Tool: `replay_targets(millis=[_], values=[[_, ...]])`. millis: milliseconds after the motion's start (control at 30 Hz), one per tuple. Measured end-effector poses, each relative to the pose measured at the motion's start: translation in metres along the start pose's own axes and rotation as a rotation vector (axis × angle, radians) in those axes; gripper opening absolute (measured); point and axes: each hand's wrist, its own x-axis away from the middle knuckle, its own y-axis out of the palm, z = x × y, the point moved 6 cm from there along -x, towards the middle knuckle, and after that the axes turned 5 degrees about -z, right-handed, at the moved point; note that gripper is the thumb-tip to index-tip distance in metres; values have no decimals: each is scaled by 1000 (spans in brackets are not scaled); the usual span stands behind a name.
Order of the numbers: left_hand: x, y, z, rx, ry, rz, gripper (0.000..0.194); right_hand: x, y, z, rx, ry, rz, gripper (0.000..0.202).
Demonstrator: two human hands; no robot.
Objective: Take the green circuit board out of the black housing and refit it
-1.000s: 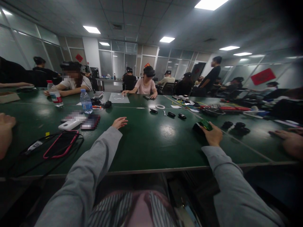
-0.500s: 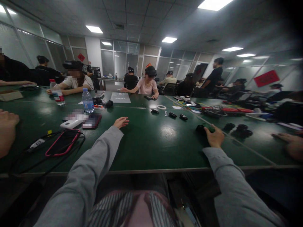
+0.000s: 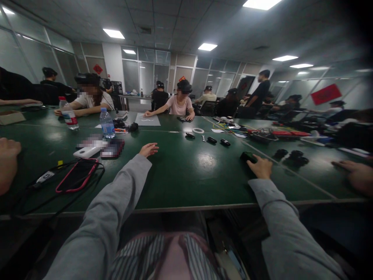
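Observation:
My left hand (image 3: 149,149) rests just above or on the green table (image 3: 180,182), its fingers stretched out toward the right and nothing held. At the right, my right hand (image 3: 261,168) is at a small black object (image 3: 247,156) on the tabletop; its thumb and fingers close on the near end. The object's exact kind cannot be made out. Beyond and between my hands lie several small black items (image 3: 212,140), a small wrench (image 3: 203,139) and a white ring like a tape roll (image 3: 198,130).
To the left are a phone with a pink case (image 3: 77,175), a cable (image 3: 45,177), a white device (image 3: 87,151) and a water bottle (image 3: 107,123). Black round parts (image 3: 295,157) lie at right, near another person's hand (image 3: 354,171). Co-workers sit across the table.
My right hand has turned and lowered a little at the black object. My left hand stays put. Across the table, a person's arm has come down onto the grey sheet.

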Motion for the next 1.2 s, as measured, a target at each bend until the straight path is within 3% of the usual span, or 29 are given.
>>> replay_targets(millis=[100,200,333,467,533,600,733,833,933,1067,1200], values=[[2,3,3,-9,-5,21,21,7,-3,-17,3,9,-82,56],[3,7,3,-30,-5,20,22,18,-5,-71,9,-76,-139,58],[0,13,0,-68,7,8,27,51,-2,-197,-44,-360,-218,59],[-8,15,-8,-96,28,50,37,117,-8,-330,-232,-662,-248,59],[-14,13,-12,-131,47,99,42,154,-17,-379,-336,-798,-243,63],[-18,12,-13,-154,92,121,45,183,-28,-407,-424,-863,-198,70],[-17,7,-11,-93,128,200,53,207,-50,-417,-569,-907,-111,70],[-8,13,-7,34,77,141,58,206,-59,-409,-747,-899,-164,68],[2,21,-3,152,19,68,55,202,-61,-406,-985,-886,-295,71],[9,19,3,174,21,138,48,196,-46,-408,-1222,-770,-518,85],[10,22,4,204,6,100,50,185,-22,-406,-1477,-476,-785,60]])
